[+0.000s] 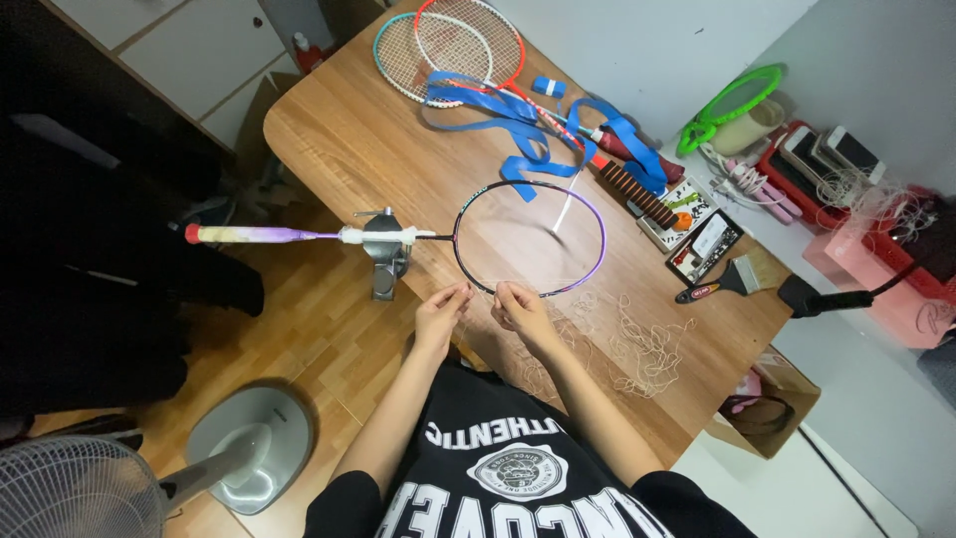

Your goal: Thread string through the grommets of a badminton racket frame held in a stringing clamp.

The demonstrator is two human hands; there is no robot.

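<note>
An unstrung badminton racket frame (597, 214), purple and black, lies across the wooden table (368, 149). Its shaft is held in a small grey clamp (386, 249) at the table's near edge, and the handle (244, 234) sticks out over the floor. My left hand (441, 311) and my right hand (518, 307) pinch a thin white string (481, 289) between them, right at the near rim of the frame. A heap of cut white string (627, 344) lies on the table just right of my right hand.
Two strung rackets (448, 45) and loose blue grip tape (518, 120) lie at the far side. Small boxes, a flat brush (722, 284) and a string reel sit at the right edge. A fan base (249, 448) stands on the floor to the left.
</note>
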